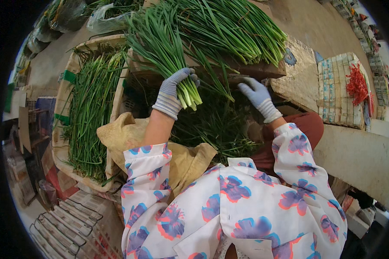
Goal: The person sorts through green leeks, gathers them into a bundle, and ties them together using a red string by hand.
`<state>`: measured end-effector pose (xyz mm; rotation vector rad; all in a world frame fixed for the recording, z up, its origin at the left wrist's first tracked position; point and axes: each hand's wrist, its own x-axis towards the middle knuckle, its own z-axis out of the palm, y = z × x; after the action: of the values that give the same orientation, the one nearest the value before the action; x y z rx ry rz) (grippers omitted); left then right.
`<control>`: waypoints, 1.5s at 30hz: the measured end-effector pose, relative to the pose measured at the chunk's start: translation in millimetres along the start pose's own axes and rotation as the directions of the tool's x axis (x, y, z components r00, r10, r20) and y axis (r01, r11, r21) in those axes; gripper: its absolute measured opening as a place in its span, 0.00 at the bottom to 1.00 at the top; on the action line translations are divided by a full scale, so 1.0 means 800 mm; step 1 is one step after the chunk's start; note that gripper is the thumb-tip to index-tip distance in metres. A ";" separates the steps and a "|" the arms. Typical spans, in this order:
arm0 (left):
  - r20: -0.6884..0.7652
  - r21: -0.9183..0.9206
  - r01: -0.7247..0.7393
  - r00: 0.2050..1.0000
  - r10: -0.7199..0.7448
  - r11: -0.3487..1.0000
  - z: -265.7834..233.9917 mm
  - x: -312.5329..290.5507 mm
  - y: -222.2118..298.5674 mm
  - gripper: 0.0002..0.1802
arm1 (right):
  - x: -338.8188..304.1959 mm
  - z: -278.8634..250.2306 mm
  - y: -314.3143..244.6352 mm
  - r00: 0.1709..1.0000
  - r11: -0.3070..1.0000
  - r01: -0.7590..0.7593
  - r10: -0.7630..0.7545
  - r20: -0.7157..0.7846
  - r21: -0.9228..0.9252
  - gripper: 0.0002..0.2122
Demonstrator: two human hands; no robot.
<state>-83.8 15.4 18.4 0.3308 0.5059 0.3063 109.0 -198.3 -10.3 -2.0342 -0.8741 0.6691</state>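
My left hand, in a striped grey-blue glove, is closed around a bunch of garlic chives. The pale stem ends stick out below the fist, and the green leaves spread up and away. To the right, my right hand wears a matching glove. Its fingers are stretched toward the left, slightly blurred, with nothing visible in them. A few loose leaves hang from the box edge between my hands. Beyond them, a large heap of garlic chives lies on a cardboard box, stem ends pointing toward me.
Left of me stands a long pale crate full of chives. Loose green trimmings lie below my hands, beside a tan cloth. At the right, red ties hang on a wrapped stack near a pale board.
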 end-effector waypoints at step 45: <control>0.118 -0.206 -0.033 0.991 0.058 0.978 0.018 -0.101 -0.054 0.18 | -0.039 0.005 -0.092 0.849 0.416 -0.528 0.274 0.451 0.740 0.20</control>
<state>-134.9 -56.5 47.5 0.1609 0.3417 0.3769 61.2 -187.9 53.5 -1.2059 -0.0417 1.3600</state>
